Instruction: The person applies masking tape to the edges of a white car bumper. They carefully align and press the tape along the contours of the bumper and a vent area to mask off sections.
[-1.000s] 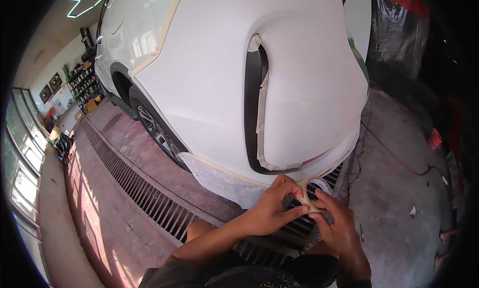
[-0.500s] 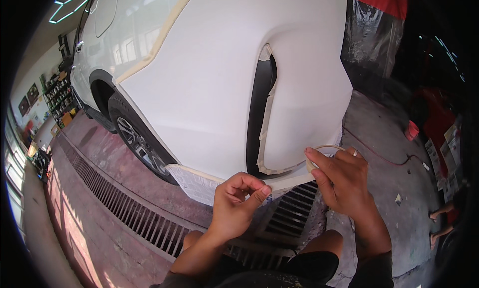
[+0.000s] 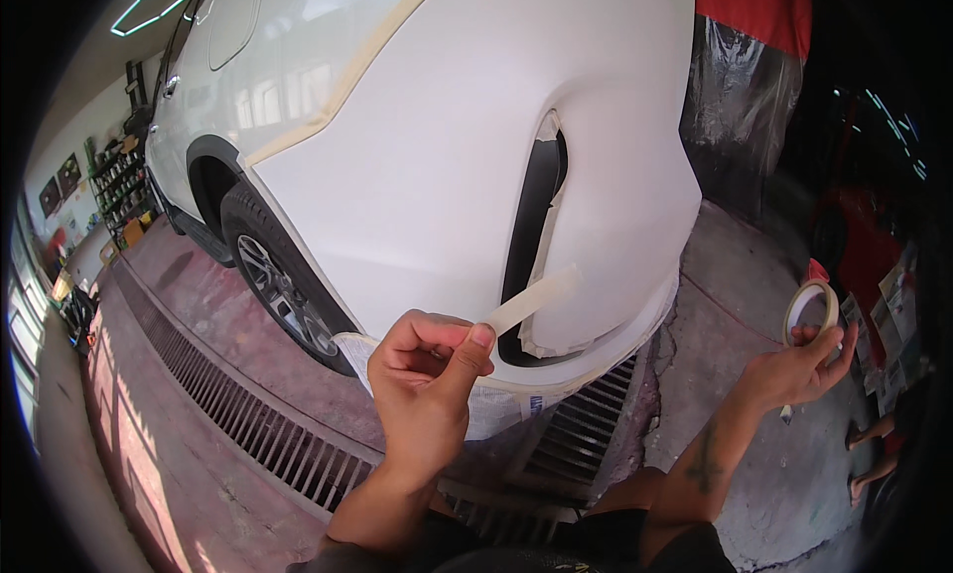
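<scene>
Between the thumb and fingers of my left hand point(image 3: 422, 380) is a short torn strip of cream masking tape point(image 3: 538, 295), its free end sticking out to the right. The strip crosses in front of the lower part of a tall black recess point(image 3: 533, 211) in the white car bumper point(image 3: 417, 176). Masking tape point(image 3: 543, 246) lines the recess's right edge and bottom. Away to the right, my right hand point(image 3: 799, 370) grips the roll of masking tape point(image 3: 791, 317), apart from the bumper. Paper masking point(image 3: 491, 419) hangs under the bumper's lower edge.
A car wheel point(image 3: 273, 275) stands to the left. Floor grates point(image 3: 238, 399) run below. At the back right hangs clear plastic sheeting point(image 3: 735, 97) under red cloth. Another person's legs point(image 3: 872, 454) show at the right edge. A shelf point(image 3: 121, 186) stands far left.
A strip has come off the roll and stays in my left hand, which has moved left and up. My right hand has swung right with the roll.
</scene>
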`<state>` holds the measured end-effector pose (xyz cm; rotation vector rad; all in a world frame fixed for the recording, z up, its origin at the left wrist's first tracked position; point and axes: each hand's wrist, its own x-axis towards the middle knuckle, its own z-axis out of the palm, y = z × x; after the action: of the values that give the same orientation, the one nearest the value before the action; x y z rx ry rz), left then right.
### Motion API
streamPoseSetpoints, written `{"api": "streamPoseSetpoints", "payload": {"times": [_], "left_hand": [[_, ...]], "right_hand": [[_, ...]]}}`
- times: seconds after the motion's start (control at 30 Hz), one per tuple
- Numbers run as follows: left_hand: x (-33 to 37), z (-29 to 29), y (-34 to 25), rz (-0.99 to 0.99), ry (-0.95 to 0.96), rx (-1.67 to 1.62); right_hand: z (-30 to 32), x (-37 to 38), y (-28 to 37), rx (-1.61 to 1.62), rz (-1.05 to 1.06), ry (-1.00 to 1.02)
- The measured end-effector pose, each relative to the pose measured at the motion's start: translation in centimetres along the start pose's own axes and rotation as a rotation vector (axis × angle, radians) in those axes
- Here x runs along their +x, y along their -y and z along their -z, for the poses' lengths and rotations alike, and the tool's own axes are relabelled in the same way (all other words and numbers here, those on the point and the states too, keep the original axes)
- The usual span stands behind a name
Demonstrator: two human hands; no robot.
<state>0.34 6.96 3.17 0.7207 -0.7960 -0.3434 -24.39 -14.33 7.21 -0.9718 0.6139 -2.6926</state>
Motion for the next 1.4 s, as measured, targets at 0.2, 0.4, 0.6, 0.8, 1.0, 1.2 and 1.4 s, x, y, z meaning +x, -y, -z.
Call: {"api": "streamPoseSetpoints", "payload": {"times": [0.2, 0.4, 0.6, 0.8, 1.0, 1.2, 1.4], "left_hand": [[3.2, -0.8, -0.8, 0.025, 0.039, 0.101], [4.0, -2.2, 0.3, 0.099, 0.064, -0.122], [4.5, -1.3, 0.8, 0.172, 0.051, -0.206], [4.7, -1.4, 1.3, 0.198, 0.024, -0.237], [4.2, -2.6, 3.5, -0.172, -0.073, 0.009], [5.5, -1.5, 6.3, -0.495, -0.014, 0.336], [6.4, -2.2, 5.2, -0.553, -0.023, 0.525]], "right_hand": [[-2.1, -7.7, 3.1, -0.012, 0.395, 0.973], [-7.8, -6.2, 1.7, 0.075, 0.818, 1.01], [-9.4, -6.1, 1.4, 0.091, 0.865, 1.001], [-10.6, -5.4, 1.6, 0.101, 0.967, 1.032], [-12.4, -4.2, 2.4, 0.082, 1.124, 1.117], [-15.1, -3.3, 4.2, 0.104, 1.291, 1.169], [-17.3, -2.5, 4.9, 0.111, 1.337, 1.171]]}}
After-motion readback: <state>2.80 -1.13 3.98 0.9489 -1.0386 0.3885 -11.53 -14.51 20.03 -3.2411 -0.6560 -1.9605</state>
